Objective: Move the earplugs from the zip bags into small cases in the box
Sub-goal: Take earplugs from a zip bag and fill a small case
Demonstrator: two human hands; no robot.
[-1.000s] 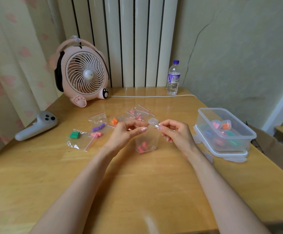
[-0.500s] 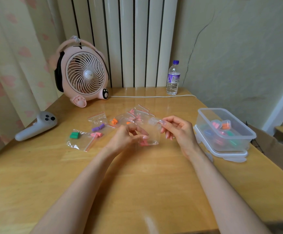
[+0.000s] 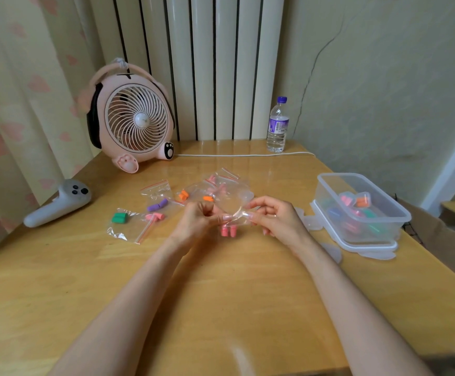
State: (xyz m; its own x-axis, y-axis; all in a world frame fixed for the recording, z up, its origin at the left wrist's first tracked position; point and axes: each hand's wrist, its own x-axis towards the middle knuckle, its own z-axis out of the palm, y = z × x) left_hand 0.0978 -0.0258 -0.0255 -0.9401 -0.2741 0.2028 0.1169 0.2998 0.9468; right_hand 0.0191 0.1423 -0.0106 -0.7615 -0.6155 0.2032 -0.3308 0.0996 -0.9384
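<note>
I see the pair of pink earplugs [image 3: 228, 230] sitting in the low corner of a clear zip bag [image 3: 234, 210], which hangs just above the worktop [image 3: 220, 294] between my two hands. The plugs lie just below the fingertips and slightly nearer the left hand [image 3: 196, 221]. That hand has its fingers curled in and pinches the bag's left side. The right hand [image 3: 272, 218] pinches the right side between thumb and forefinger, its other fingers loosely bent. The film is so clear that I cannot tell whether the bag's mouth is parted or sealed. Just beyond the hands lie the other zip bags [image 3: 157, 195], holding green, purple, orange and pink plugs, flat on the wood. To my right, well apart from the held bag, stands the clear box [image 3: 329, 185] on its lid [image 3: 367, 246], with several small cases [image 3: 363, 200] of coloured plugs inside. Further off I see a pink fan [image 3: 132, 123], a water bottle [image 3: 277, 126] and a grey controller [image 3: 58, 203].
</note>
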